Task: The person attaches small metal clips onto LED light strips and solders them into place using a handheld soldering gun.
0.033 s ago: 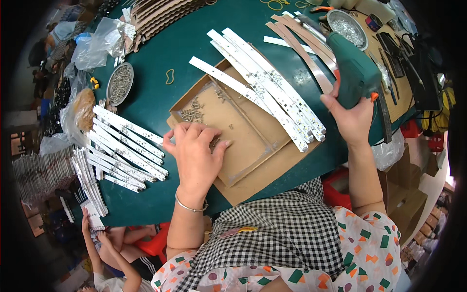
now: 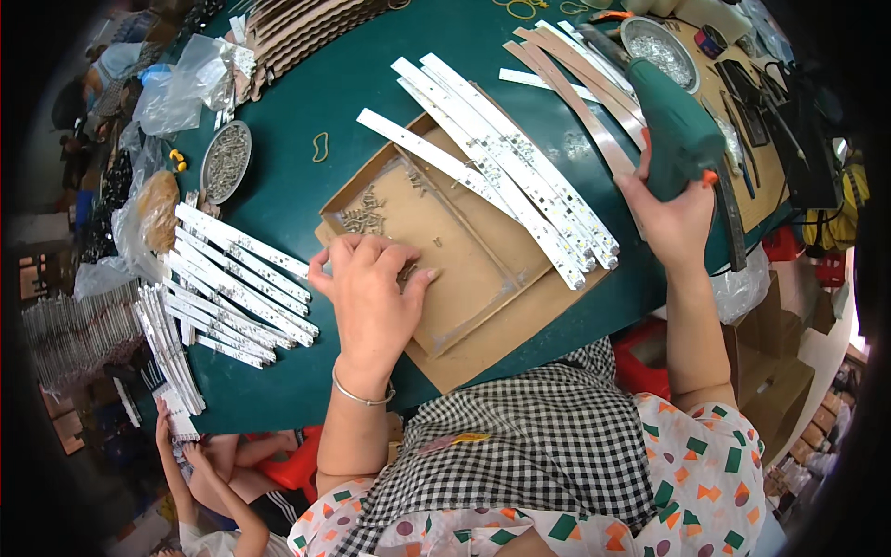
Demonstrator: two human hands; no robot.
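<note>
Dark green covers the bench (image 2: 306, 371), which fills most of the view from above. At its middle lies a shallow brown cardboard tray (image 2: 464, 269) with a small heap of silvery screws (image 2: 364, 220) in its far left corner. The left hand (image 2: 371, 292) rests palm down on the tray's near left edge, fingers curled loosely and spread, gripping nothing that can be seen; the screws lie just beyond its fingertips. A silver bangle (image 2: 360, 396) circles that wrist.

Across the tray's far right side lies a slanting bundle of long white strips studded with small components (image 2: 506, 167), their ends reaching past the tray rim. To the right of them, the right hand (image 2: 673, 218) is closed around the handle of a dark green power screwdriver (image 2: 676, 130), held upright over the bench edge, well apart from the tray.

Further out, more white strips (image 2: 241, 288) lie stacked left of the left hand. Beyond them sits a round metal dish of screws (image 2: 225, 161), and a second such dish (image 2: 661, 51) stands at the far right. Long tan cardboard strips (image 2: 580, 102) lie between the bundle and the screwdriver. Clear plastic bags (image 2: 181, 88) crowd the far left corner.
</note>
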